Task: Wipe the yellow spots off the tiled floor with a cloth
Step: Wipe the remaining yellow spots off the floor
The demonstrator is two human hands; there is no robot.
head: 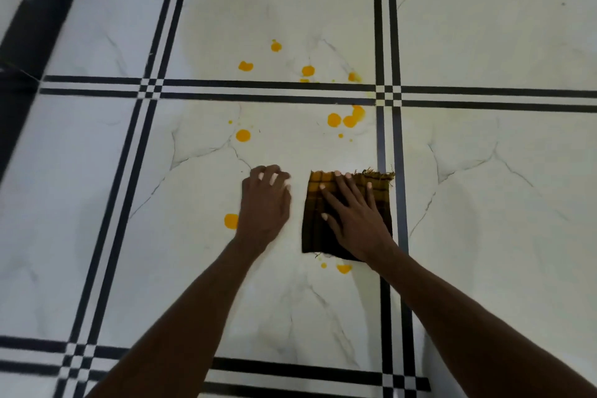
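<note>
A folded brown-and-yellow checked cloth [315, 213] lies flat on the white marble floor tile [193, 236]. My right hand [352, 220] presses flat on top of it, fingers spread. My left hand [265, 203] rests on the bare tile just left of the cloth, fingers curled, holding nothing. Several yellow spots dot the floor: one [231, 221] beside my left wrist, two small ones [343, 268] just below the cloth, a cluster [347, 118] above the cloth, and more on the far tile [276, 46].
Black double stripes [389, 42] border each tile, running across and along the floor; one vertical stripe passes under the cloth's right edge. A dark band [38, 19] runs along the upper left corner.
</note>
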